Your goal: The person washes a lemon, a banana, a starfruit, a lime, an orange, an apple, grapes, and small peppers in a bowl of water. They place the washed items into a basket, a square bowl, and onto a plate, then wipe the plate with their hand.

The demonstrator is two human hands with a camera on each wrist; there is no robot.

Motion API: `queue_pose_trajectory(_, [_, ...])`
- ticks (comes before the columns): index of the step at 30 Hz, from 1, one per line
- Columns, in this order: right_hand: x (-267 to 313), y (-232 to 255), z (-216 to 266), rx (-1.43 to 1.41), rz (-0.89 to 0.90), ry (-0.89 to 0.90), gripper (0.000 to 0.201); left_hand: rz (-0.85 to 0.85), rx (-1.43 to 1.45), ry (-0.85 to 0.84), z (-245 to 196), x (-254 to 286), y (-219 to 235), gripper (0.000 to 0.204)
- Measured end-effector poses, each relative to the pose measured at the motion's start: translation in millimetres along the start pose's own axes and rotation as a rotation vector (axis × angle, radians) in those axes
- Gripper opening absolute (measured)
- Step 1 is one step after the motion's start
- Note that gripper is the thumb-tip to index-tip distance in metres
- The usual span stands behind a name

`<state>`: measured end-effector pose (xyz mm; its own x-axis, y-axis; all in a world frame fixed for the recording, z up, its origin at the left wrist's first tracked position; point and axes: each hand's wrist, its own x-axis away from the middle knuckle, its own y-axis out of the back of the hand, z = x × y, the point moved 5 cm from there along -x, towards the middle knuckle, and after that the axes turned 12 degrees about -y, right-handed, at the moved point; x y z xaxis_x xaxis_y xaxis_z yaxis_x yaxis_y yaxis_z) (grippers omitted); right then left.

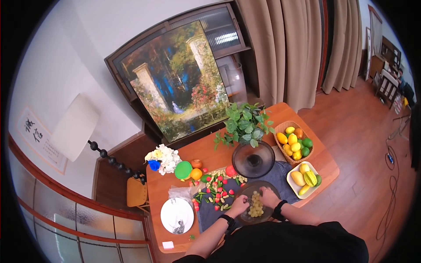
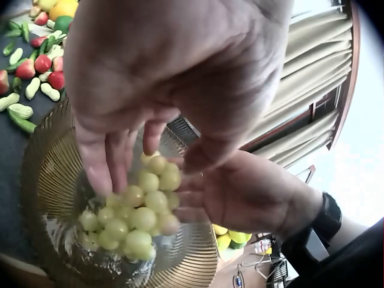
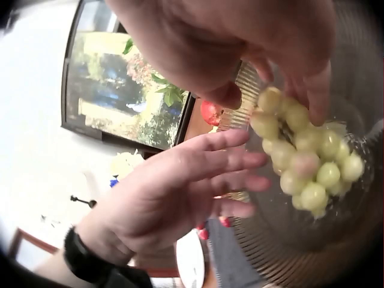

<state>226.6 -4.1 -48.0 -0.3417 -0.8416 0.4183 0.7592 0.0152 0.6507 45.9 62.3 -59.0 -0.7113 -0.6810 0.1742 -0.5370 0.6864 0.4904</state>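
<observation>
Orange-brown wood forms the bench [image 1: 326, 172], with a framed garden painting [image 1: 175, 79] standing beyond its far edge. Dark grey cloth [image 1: 285, 177] covers part of the top. On the wall at left hangs a pale sheet [image 1: 44, 140] reading 诚信 in bold black characters. A ribbed, smoky glass bowl [image 2: 54, 171] sits on the near side. Both hands are over it, unclenched: the left hand [image 3: 168, 186] has its fingers extended just beside the grapes [image 2: 143, 219], which lie clustered inside the bowl; the right hand [image 2: 246, 192] reaches loosely to them, fingertips apparently touching. Pale peanuts [image 2: 32, 88] are scattered to the left.
</observation>
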Motion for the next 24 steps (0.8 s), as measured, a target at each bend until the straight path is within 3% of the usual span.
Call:
queue_pose_trajectory(3, [8.8,15.6,6.1,0.152,-0.034,-0.034,0.066,0.031,-0.144,0.021,5.0,1.1,-0.6,0.044])
queue_pose_trajectory(5, [4.7,4.6,-3.6,0.228,0.048,-0.224,0.074,0.048,-0.107,0.070,9.3,5.0,-6.5,0.047])
queue_pose_trajectory(6, [0.5,-1.8,-5.7,0.228,0.049,-0.223,0.074,0.047,-0.106,0.071,6.6,5.7,-8.5,0.047])
queue_pose_trajectory(8, [-9.0,-37.1,-15.8,0.174,0.225,-0.116,0.080,0.054,0.106,0.317,9.4,9.5,-16.1,0.054])
queue_pose_trajectory(9, [-12.1,-50.5,-20.0,0.117,0.193,0.035,0.069,0.057,0.103,0.314,17.5,6.5,-21.9,0.054])
queue_pose_trajectory(12, [-12.7,-66.6,-13.5,0.110,0.194,0.056,0.058,0.035,0.181,0.312,44.4,4.4,-34.9,0.059])
queue_pose_trajectory(15, [7.1,-45.2,9.6,0.136,0.276,0.189,0.043,-0.002,0.012,0.157,38.8,4.4,-27.4,0.060])
queue_pose_trajectory(17, [10.3,-42.0,13.9,0.124,0.317,0.281,0.041,-0.121,-0.173,-0.140,35.1,3.5,-26.6,0.056])
queue_pose_trajectory(18, [9.2,-40.3,17.0,0.049,0.332,0.341,0.041,-0.121,-0.171,-0.143,29.9,2.4,-22.0,0.056])
queue_pose_trajectory(20, [8.3,-34.8,18.8,-0.023,0.346,0.401,0.042,0.126,0.058,0.031,22.8,2.0,-19.8,0.044])
queue_pose_trajectory(21, [7.3,-32.4,16.6,-0.041,0.356,0.368,0.044,0.125,0.060,0.029,21.1,0.8,-18.2,0.044])
queue_pose_trajectory(23, [7.3,-27.8,12.6,-0.060,0.361,0.333,0.046,0.106,0.024,0.222,26.6,1.1,-14.7,0.028])
queue_pose_trajectory(24, [7.5,-21.8,9.7,0.036,0.228,0.358,0.048,0.109,0.024,0.219,27.0,-0.2,-14.6,0.028])
